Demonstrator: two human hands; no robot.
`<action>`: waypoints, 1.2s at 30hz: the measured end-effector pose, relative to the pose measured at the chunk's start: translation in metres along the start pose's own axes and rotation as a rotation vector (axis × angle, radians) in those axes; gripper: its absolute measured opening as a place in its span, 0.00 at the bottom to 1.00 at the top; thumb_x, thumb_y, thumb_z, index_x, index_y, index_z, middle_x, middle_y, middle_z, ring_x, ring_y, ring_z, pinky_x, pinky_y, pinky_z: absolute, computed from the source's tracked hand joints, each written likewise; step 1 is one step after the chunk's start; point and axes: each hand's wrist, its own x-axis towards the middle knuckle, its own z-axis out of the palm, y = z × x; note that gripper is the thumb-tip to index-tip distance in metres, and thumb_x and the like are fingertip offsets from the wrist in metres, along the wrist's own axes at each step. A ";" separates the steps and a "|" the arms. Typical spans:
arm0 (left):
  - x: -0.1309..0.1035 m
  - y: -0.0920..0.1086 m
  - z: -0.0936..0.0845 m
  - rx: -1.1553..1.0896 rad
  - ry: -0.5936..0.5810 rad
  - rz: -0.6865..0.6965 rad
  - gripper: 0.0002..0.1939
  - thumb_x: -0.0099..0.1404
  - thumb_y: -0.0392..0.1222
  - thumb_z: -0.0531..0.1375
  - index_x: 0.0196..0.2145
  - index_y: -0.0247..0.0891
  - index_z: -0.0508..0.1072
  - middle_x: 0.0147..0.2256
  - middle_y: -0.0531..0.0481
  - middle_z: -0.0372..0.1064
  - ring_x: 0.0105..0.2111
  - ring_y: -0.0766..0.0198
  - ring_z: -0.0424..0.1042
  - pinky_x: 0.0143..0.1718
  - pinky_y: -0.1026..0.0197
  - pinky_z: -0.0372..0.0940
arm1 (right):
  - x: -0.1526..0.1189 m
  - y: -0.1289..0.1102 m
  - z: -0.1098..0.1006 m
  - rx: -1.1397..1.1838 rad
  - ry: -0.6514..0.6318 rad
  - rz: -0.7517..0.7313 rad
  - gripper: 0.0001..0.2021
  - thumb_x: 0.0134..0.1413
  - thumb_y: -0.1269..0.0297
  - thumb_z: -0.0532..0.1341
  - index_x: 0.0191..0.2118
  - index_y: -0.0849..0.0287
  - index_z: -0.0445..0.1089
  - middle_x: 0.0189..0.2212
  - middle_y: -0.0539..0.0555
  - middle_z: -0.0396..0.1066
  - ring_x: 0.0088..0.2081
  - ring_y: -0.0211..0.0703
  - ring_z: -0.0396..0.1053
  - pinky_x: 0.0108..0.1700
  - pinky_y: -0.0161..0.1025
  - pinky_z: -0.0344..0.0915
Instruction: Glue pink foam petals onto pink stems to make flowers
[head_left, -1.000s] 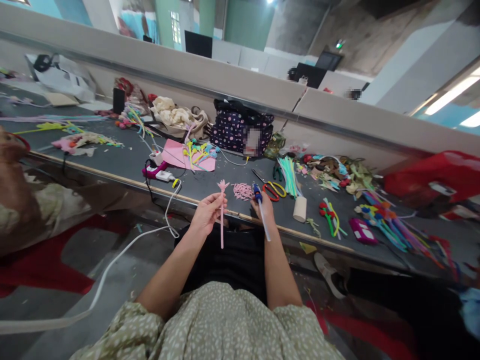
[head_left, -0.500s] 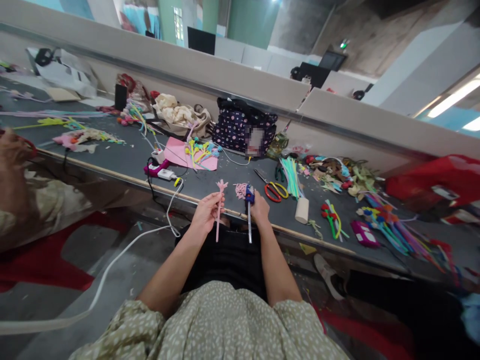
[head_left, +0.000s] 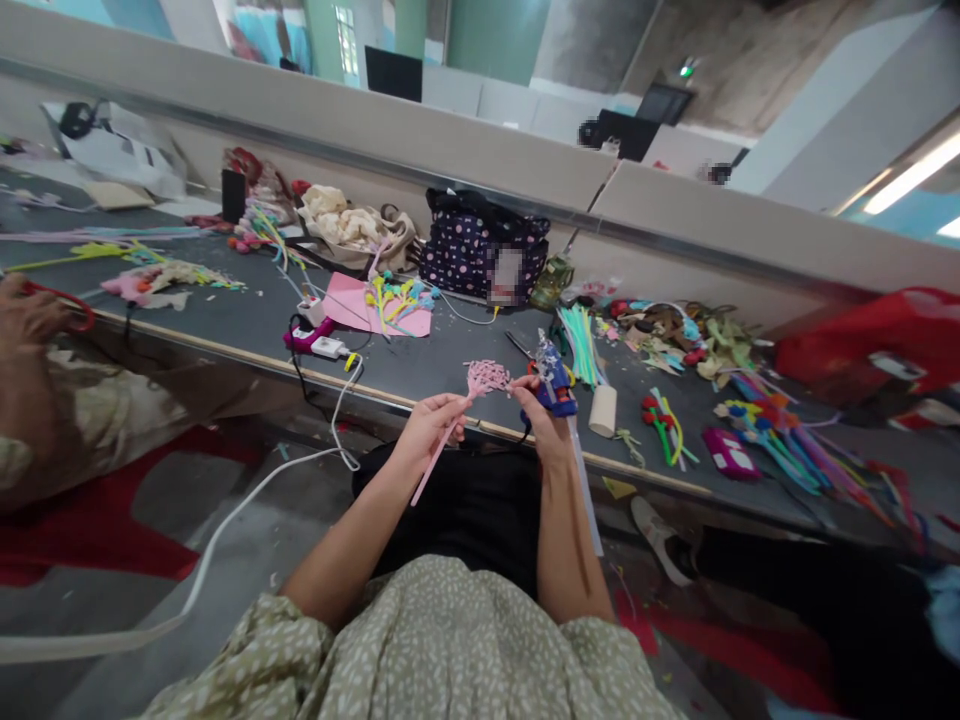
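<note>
My left hand (head_left: 433,432) pinches a pink pipe-cleaner stem (head_left: 433,470), which slants from lower left to upper right. Its frayed upper end meets a heap of short pink pipe-cleaner pieces (head_left: 491,376) at the table's near edge. In my right hand (head_left: 546,425) is a blue hot glue gun (head_left: 556,385), its silvery nozzle pointing up and away and a long clear glue stick (head_left: 586,490) trailing from its rear. Thumb and forefinger of that hand close together at the heap's right side; whether they hold a piece is too small to tell.
Behind the glue gun, scissors (head_left: 519,345) lie partly hidden. Green and white pipe cleaners (head_left: 579,345) and a beige cylinder (head_left: 603,411) are to the right. A pink sheet (head_left: 346,305) bears small flowers. A white cable (head_left: 247,510) crosses at left, near another person's hand (head_left: 30,320).
My right hand has turned the glue gun outward to the right and brought its fingertips to the pink heap. My left hand has moved the stem right, its top now against the heap.
</note>
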 end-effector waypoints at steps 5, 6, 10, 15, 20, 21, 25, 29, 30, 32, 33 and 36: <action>-0.009 0.004 0.007 0.167 -0.091 0.054 0.12 0.51 0.45 0.69 0.27 0.33 0.74 0.17 0.53 0.66 0.15 0.73 0.63 0.20 0.69 0.61 | -0.005 -0.020 -0.006 0.059 -0.052 -0.063 0.11 0.48 0.60 0.66 0.32 0.56 0.63 0.32 0.50 0.72 0.35 0.41 0.70 0.43 0.42 0.67; -0.010 0.005 0.008 0.195 -0.105 0.067 0.12 0.51 0.45 0.68 0.26 0.33 0.74 0.17 0.53 0.66 0.15 0.72 0.63 0.20 0.69 0.60 | -0.005 -0.021 -0.008 0.063 -0.068 -0.083 0.11 0.48 0.61 0.66 0.32 0.56 0.63 0.31 0.50 0.71 0.35 0.41 0.70 0.43 0.42 0.66; -0.016 0.007 0.012 0.293 -0.124 0.104 0.10 0.53 0.45 0.66 0.26 0.34 0.73 0.17 0.53 0.66 0.16 0.73 0.63 0.19 0.69 0.59 | -0.006 -0.023 -0.014 0.001 -0.139 -0.142 0.10 0.48 0.63 0.67 0.33 0.56 0.64 0.29 0.49 0.70 0.32 0.40 0.68 0.40 0.41 0.66; -0.021 0.012 0.018 0.384 -0.122 0.130 0.11 0.54 0.44 0.65 0.24 0.34 0.72 0.17 0.54 0.65 0.15 0.73 0.61 0.19 0.70 0.58 | -0.006 -0.033 -0.019 -0.099 -0.192 -0.158 0.09 0.50 0.61 0.66 0.32 0.56 0.65 0.28 0.48 0.69 0.30 0.39 0.67 0.36 0.38 0.65; -0.024 0.013 0.020 0.433 -0.123 0.142 0.10 0.54 0.44 0.64 0.24 0.34 0.72 0.17 0.55 0.64 0.16 0.74 0.60 0.19 0.70 0.57 | -0.007 -0.041 -0.023 -0.175 -0.271 -0.169 0.08 0.50 0.63 0.66 0.32 0.56 0.66 0.29 0.48 0.70 0.31 0.39 0.67 0.35 0.36 0.64; -0.024 0.013 0.020 0.440 -0.124 0.143 0.10 0.54 0.44 0.64 0.24 0.34 0.72 0.17 0.55 0.64 0.16 0.74 0.60 0.19 0.70 0.57 | -0.008 -0.041 -0.024 -0.180 -0.280 -0.175 0.07 0.50 0.64 0.66 0.32 0.56 0.66 0.29 0.48 0.70 0.30 0.39 0.67 0.35 0.36 0.64; -0.022 0.010 0.019 0.452 -0.133 0.151 0.10 0.54 0.44 0.64 0.25 0.33 0.72 0.18 0.55 0.65 0.16 0.74 0.60 0.20 0.70 0.57 | -0.010 -0.043 -0.025 -0.172 -0.309 -0.162 0.06 0.50 0.65 0.66 0.32 0.55 0.67 0.29 0.48 0.71 0.31 0.40 0.68 0.36 0.36 0.64; -0.020 0.009 0.017 0.463 -0.140 0.159 0.10 0.54 0.44 0.64 0.25 0.34 0.73 0.18 0.55 0.64 0.16 0.74 0.60 0.19 0.70 0.57 | -0.013 -0.045 -0.023 -0.160 -0.324 -0.154 0.06 0.50 0.64 0.66 0.33 0.55 0.67 0.29 0.48 0.70 0.31 0.42 0.68 0.37 0.38 0.65; -0.020 0.008 0.017 0.464 -0.141 0.161 0.10 0.54 0.44 0.64 0.25 0.34 0.73 0.18 0.55 0.64 0.16 0.74 0.60 0.19 0.70 0.57 | -0.013 -0.045 -0.022 -0.158 -0.322 -0.156 0.07 0.50 0.63 0.66 0.33 0.55 0.67 0.29 0.48 0.70 0.31 0.42 0.69 0.37 0.38 0.65; -0.019 0.008 0.017 0.469 -0.146 0.167 0.09 0.54 0.44 0.64 0.25 0.34 0.73 0.18 0.55 0.64 0.16 0.74 0.60 0.19 0.70 0.57 | -0.014 -0.046 -0.021 -0.149 -0.325 -0.152 0.07 0.50 0.62 0.66 0.34 0.55 0.68 0.30 0.48 0.71 0.32 0.43 0.69 0.38 0.39 0.66; -0.019 0.008 0.017 0.473 -0.148 0.171 0.09 0.54 0.44 0.64 0.25 0.34 0.73 0.18 0.55 0.63 0.16 0.74 0.60 0.19 0.70 0.57 | -0.014 -0.047 -0.021 -0.146 -0.330 -0.149 0.07 0.51 0.62 0.65 0.34 0.55 0.68 0.30 0.49 0.71 0.32 0.43 0.70 0.38 0.39 0.66; -0.020 0.008 0.017 0.487 -0.150 0.183 0.09 0.55 0.43 0.63 0.25 0.34 0.73 0.18 0.55 0.63 0.16 0.74 0.60 0.19 0.69 0.57 | -0.015 -0.049 -0.021 -0.152 -0.342 -0.149 0.07 0.51 0.61 0.65 0.34 0.55 0.68 0.31 0.49 0.72 0.32 0.44 0.70 0.38 0.39 0.65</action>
